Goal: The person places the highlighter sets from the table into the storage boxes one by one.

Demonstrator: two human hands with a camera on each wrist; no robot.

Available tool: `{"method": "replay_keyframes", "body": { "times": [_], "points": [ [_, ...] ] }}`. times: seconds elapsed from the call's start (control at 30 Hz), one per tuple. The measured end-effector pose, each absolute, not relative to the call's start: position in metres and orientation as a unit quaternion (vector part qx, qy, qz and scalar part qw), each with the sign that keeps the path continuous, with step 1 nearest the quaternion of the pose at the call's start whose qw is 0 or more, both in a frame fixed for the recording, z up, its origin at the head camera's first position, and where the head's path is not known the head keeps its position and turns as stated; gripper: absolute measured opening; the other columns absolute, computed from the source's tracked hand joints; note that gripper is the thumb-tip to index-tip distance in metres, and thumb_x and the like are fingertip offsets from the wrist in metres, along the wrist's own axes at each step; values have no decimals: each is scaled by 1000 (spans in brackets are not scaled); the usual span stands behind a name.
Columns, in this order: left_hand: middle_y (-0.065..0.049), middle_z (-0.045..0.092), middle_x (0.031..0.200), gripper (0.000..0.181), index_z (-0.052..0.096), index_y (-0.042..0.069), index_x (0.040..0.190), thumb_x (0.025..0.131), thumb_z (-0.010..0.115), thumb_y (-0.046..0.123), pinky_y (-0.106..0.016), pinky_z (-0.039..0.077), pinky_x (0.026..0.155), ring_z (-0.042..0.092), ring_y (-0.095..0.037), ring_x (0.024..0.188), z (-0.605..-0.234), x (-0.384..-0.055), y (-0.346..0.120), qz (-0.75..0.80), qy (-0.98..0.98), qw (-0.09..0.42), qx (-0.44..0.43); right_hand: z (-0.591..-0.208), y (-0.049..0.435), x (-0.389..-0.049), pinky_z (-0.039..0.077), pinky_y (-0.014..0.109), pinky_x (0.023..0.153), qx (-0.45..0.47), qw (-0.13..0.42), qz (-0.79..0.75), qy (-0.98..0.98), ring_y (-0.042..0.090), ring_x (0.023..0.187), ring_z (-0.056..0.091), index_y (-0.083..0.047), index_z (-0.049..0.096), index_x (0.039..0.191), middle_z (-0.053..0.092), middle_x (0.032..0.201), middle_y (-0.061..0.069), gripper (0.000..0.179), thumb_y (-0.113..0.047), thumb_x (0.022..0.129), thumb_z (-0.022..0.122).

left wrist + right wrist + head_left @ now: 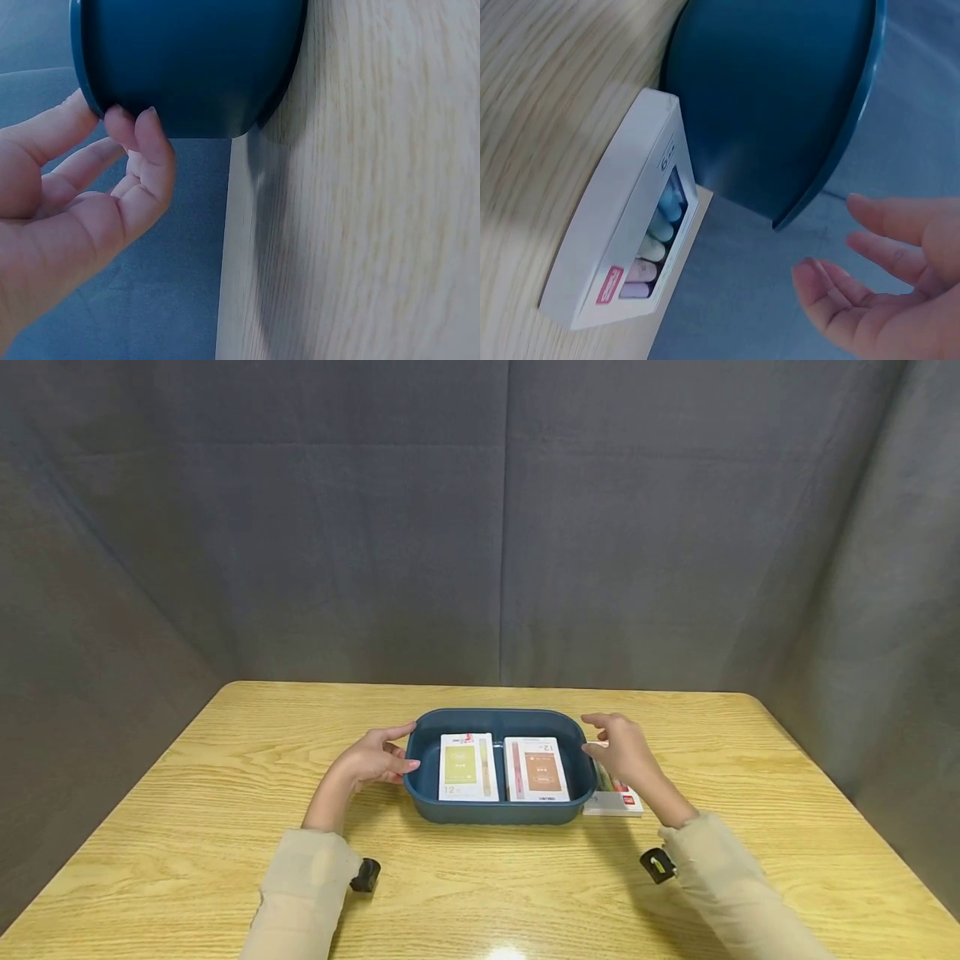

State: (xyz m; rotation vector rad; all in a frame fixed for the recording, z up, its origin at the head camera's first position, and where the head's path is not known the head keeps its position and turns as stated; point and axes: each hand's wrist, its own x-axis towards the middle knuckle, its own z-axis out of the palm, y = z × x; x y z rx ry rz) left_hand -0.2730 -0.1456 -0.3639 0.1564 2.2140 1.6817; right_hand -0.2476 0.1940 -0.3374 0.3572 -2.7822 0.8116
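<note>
Two-compartment dark blue bin [495, 813] on a wood-grained table [480, 893]. The left hand [377, 757] pinches the bin's left end at its rim [77, 45]; the right hand [624, 749], thumb and fingers parted in a loose curve, stands just off the right end. A white box with a green label [461, 766] lies in the left compartment [429, 777], another with an orange-brown label [538, 770] in the right; a white windowed box [619, 217] showing pastel-coloured sticks [652, 249] lies on the table beside the bin, near the right hand
</note>
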Motion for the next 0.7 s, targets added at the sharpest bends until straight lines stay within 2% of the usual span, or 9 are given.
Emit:
{"method": "replay_keyframes", "body": {
  "times": [0.2, 0.47, 0.7],
  "points": [
    [-10, 39, 79, 68, 27, 1, 139, 81, 61, -4, -27, 50, 62, 43, -14, 63, -364, -273, -146, 593, 783, 176, 56, -336, 204, -247, 48, 44, 72, 115, 98, 291, -945, 41, 94, 53, 11, 52, 116, 49, 112, 31, 40, -1, 80, 63],
    [-9, 38, 77, 67, 27, 0, 139, 81, 60, -6, -28, 50, 62, 42, -14, 62, -365, -273, -145, 596, 781, 176, 58, -338, 222, -250, 45, 49, 80, 78, 44, 322, -943, 45, 103, 48, 10, 40, 127, 42, 124, 31, 55, -9, 81, 63],
    [-9, 38, 78, 67, 26, 0, 139, 82, 59, -7, -27, 50, 60, 42, -14, 62, -365, -273, -145, 600, 778, 177, 59, -345, 240, -251, 44, 49, 81, 73, 1, 374, -925, 46, 106, 45, 11, 39, 128, 39, 123, 34, 58, -14, 82, 64]
  ]
}}
